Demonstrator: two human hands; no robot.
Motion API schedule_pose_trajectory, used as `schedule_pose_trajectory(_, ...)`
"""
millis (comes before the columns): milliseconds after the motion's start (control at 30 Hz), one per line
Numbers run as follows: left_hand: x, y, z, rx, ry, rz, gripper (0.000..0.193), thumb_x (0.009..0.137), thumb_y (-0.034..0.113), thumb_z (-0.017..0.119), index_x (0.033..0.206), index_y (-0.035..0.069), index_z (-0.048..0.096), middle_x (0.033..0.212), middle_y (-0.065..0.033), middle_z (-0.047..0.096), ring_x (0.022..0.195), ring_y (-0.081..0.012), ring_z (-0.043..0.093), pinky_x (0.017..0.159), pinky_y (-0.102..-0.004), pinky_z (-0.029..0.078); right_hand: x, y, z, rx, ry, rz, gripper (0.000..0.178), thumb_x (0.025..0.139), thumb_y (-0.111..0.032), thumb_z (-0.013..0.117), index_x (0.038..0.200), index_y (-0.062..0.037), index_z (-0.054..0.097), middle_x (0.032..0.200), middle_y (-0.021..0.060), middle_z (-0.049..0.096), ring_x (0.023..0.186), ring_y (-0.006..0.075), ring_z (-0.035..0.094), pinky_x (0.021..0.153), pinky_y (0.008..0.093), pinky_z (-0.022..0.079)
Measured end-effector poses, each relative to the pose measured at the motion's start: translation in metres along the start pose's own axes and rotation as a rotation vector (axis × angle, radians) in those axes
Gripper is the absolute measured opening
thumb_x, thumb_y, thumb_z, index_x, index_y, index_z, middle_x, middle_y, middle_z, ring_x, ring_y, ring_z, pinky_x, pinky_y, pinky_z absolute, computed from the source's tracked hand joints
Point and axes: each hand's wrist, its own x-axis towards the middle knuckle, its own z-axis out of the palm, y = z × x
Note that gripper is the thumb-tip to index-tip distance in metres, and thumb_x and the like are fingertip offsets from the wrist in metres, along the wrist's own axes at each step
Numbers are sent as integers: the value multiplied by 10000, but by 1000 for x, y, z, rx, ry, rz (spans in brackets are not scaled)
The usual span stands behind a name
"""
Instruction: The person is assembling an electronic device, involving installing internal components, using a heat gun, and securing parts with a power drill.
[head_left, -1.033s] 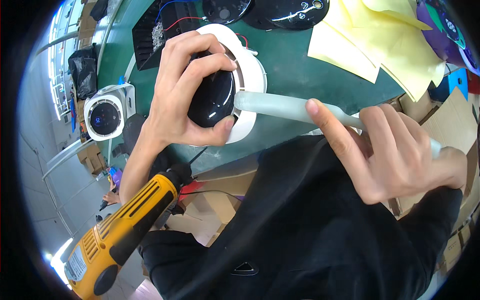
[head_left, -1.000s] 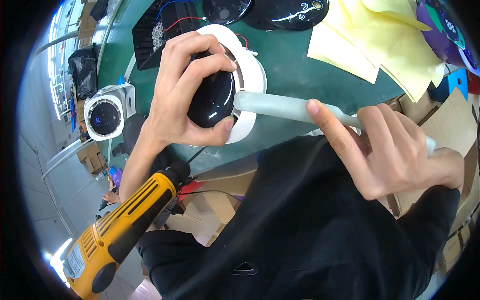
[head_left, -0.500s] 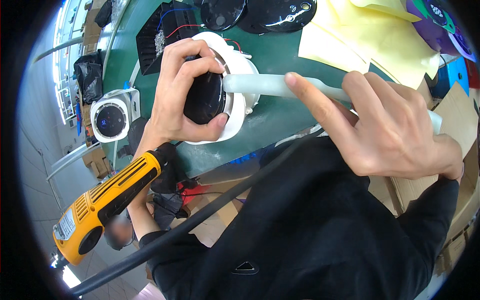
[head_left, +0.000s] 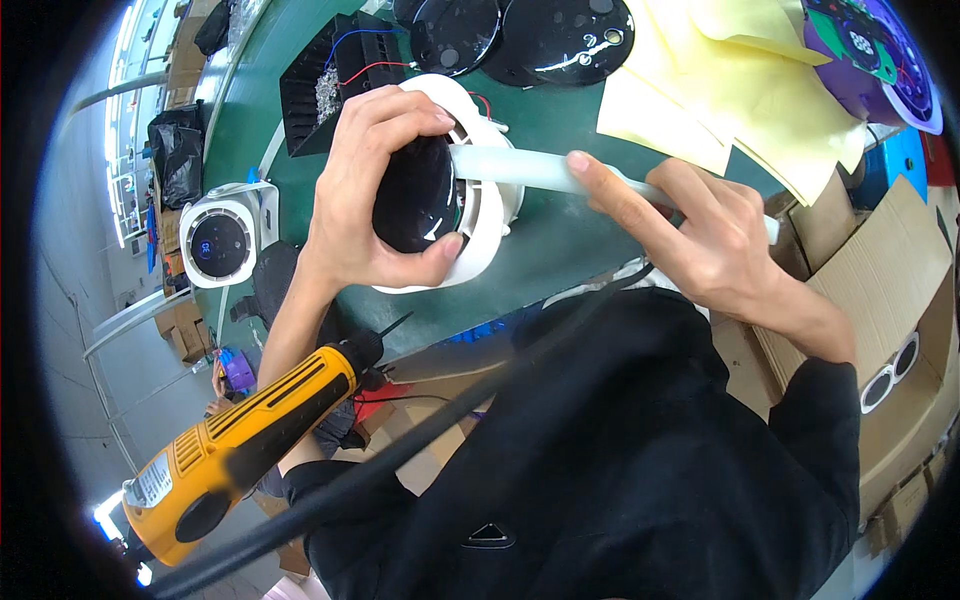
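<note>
Green workbench [head_left: 560, 125]: I see it beyond both hands.
Yellow power tool [head_left: 262, 400]: lower left, bit toward the bench.
Left hand [head_left: 347, 215]: wide C, fingers on the upper rim, thumb below, gripping the glossy black disc [head_left: 408, 205] in its white housing [head_left: 487, 228].
Pale flat-ended bar [head_left: 525, 167]: tip at the disc's right edge.
Right hand [head_left: 715, 235]: curled round the bar, index finger stretched along it, forearm slanting up-left.

Since a second ago, your right hand [head_left: 705, 225] has come closer to your left hand [head_left: 355, 195]; the pale tool [head_left: 530, 168] now meets the black disc [head_left: 410, 200] higher up its edge. Below that tip, a wider gap to the white ring [head_left: 486, 222] shows.
</note>
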Motion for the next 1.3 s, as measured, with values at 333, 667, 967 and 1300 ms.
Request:
schedule_pose_trajectory(333,5,-8,-2,-113,-6,62,761,616,296,805,1275,13,549,1194,-155,628,1159,-356,599,1101,-529,380,23,10,-50,-134,-199,3,685,779,-9,720,1410,-250,605,700,18,448,556,131,515,479,316,418)
schedule_pose_trajectory(667,-9,35,2,248,0,-279,744,696,342,811,1320,24,558,1411,-189,496,1287,-377,492,1072,-475,419,59,57,-57,-145,-156,-262,412,838,-179,787,1243,-234,733,676,60,594,555,163,564,483,311,380)
schedule_pose_trajectory(967,-12,16,2,-3,57,-193,661,649,332,797,1213,37,616,1320,-182,542,1256,-355,526,1060,-446,426,54,65,-83,-119,-233,-222,371,883,-129,751,1250,-183,730,677,76,600,558,153,557,491,291,388)
schedule_pose_trajectory(1300,-18,9,-5,-27,12,-41,654,589,310,760,1159,11,644,1310,-199,584,1248,-412,538,1074,-481,403,42,50,-58,-34,-225,-256,382,889,-104,746,1259,-198,726,627,36,520,520,139,498,476,303,372)
